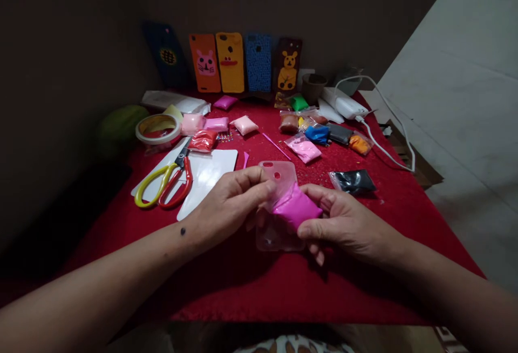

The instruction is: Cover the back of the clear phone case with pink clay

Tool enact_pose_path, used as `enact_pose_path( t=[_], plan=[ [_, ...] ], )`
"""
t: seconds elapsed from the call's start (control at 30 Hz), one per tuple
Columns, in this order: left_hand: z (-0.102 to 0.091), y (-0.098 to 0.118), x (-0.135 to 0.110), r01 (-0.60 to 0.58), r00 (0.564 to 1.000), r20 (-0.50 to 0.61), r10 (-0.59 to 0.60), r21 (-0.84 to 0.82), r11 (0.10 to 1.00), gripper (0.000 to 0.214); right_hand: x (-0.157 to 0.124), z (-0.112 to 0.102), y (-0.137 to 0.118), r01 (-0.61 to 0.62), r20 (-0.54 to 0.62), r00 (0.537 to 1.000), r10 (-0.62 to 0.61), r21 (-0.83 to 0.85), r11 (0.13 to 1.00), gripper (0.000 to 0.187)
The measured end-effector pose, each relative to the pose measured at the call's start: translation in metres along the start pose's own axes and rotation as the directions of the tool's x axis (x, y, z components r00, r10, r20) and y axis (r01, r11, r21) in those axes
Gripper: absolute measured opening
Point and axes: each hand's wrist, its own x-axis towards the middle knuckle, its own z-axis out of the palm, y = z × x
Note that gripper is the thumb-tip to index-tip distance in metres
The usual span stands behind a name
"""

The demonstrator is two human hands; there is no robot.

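Note:
A bright pink packet of modelling clay (297,208) is held up between both hands. My left hand (245,191) is closed, pinching the clear plastic edge at the packet's left end. Thumb and fingers of my right hand (343,221) grip the packet's right end. Under the packet, a clear phone case (279,241) lies flat on the red cloth, partly hidden by the packet and my fingers. Just beyond my left hand is a small pink modelling tool (246,160). A black clay packet (354,181) lies beyond my right hand.
Scissors with yellow and red handles (164,184) rest on white sheets (208,172) at left, near a tape roll (157,129). Several coloured clay packets (318,135) lie farther back. Decorated phone cases (230,62) stand along the wall. A white cable (399,121) loops at right.

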Motion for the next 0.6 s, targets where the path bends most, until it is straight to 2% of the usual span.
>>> enact_pose_path(
  t=[0.07,0.17,0.37,0.5,0.6],
  plan=[
    [-0.0010,-0.0020,0.0001,-0.012,1.000,0.025,0.012,-0.024,1.000,0.030,0.0004,0.0018,0.0010,0.011,-0.042,0.999,-0.010,0.017,1.000,0.047],
    [-0.0005,-0.0016,-0.0005,0.030,0.998,0.064,-0.030,-0.005,1.000,0.034,0.0000,0.0040,0.0011,0.029,-0.092,0.995,-0.029,-0.001,1.000,0.048],
    [0.0024,-0.0001,-0.0013,0.056,0.998,0.041,-0.056,0.014,0.998,0.035,-0.0022,0.0038,-0.0012,0.077,-0.070,0.994,-0.087,-0.128,0.989,0.037],
    [-0.0008,-0.0019,0.0001,0.077,0.995,0.060,-0.076,-0.023,0.997,0.029,-0.0024,0.0019,-0.0034,0.087,-0.060,0.994,-0.097,-0.150,0.985,0.033],
    [-0.0034,0.0004,0.0016,0.078,0.996,0.052,-0.076,-0.034,0.996,0.014,-0.0026,0.0003,-0.0036,0.079,-0.056,0.994,-0.089,-0.159,0.984,0.033]
  ],
)
